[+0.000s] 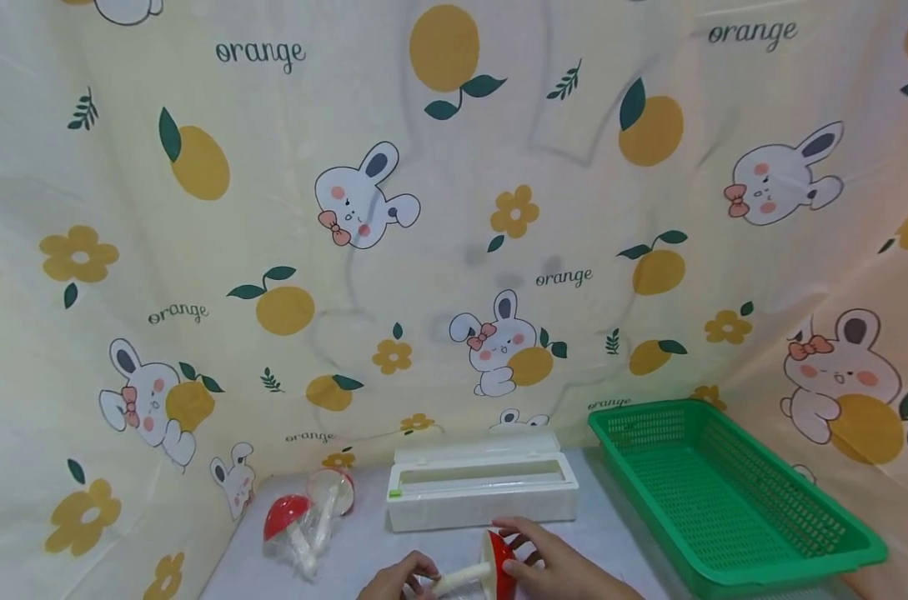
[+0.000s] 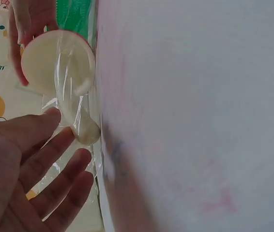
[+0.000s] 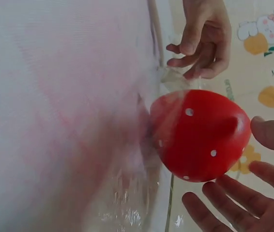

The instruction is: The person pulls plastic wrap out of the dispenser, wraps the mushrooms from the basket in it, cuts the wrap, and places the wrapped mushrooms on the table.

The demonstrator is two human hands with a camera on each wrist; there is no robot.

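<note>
A toy mushroom [image 1: 463, 578] with a white-dotted red cap [image 3: 202, 137] and a cream stem [image 2: 74, 104] lies on the table at the front, with clear plastic film [image 3: 122, 205] at it. My right hand [image 1: 554, 562] is at the cap, fingers spread round its edge and thumb touching it. By the free end of the stem is my left hand [image 1: 397, 577], its fingers loosely bent; in the left wrist view the thumb and fingertips lie close beside the stem. Whether they touch it is unclear.
A white cling film dispenser [image 1: 484, 510] with its lid raised stands behind the hands. Two red-capped mushrooms [image 1: 285, 517] in clear film lie at the left. A green plastic basket [image 1: 791, 575] is at the right. A printed curtain [image 1: 454, 250] hangs behind the table.
</note>
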